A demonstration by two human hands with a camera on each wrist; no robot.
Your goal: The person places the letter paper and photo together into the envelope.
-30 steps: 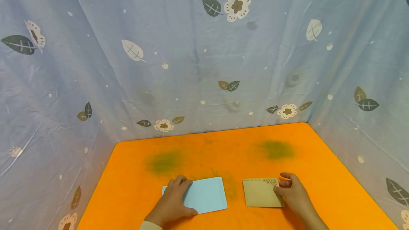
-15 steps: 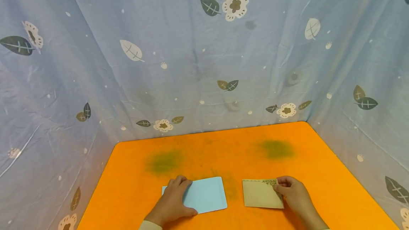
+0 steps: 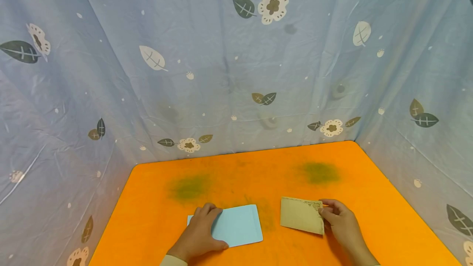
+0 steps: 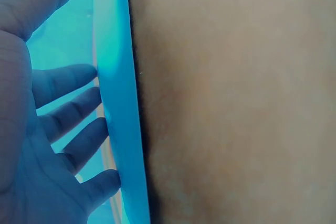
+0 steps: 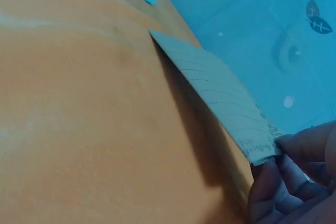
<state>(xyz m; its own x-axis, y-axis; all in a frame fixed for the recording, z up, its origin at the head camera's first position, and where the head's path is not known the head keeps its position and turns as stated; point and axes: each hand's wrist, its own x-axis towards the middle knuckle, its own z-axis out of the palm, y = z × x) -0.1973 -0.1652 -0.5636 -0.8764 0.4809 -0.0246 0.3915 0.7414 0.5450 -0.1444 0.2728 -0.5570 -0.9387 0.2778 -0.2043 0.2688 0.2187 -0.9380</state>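
Near the front of the orange table, my left hand (image 3: 201, 230) spans a light blue envelope (image 3: 239, 225), thumb on its near edge and fingers at the far edge. The left wrist view shows these fingertips along one side of the blue envelope (image 4: 118, 77). My right hand (image 3: 344, 224) pinches a beige letter paper (image 3: 300, 215) with a flower-printed corner by its right edge. Ruled lines run across the letter paper (image 5: 215, 93) in the right wrist view. It is tilted, raised off the table, with a shadow beneath.
The orange table (image 3: 255, 175) has two greenish patches toward the back. Light blue curtains (image 3: 207, 93) with leaf and flower prints enclose it at the back and on both sides. A gap of bare tabletop separates the envelope from the letter paper.
My right fingers have closed on the letter paper's right edge and lifted it, its left end swinging up and slightly away. The left hand and envelope have stayed in place.
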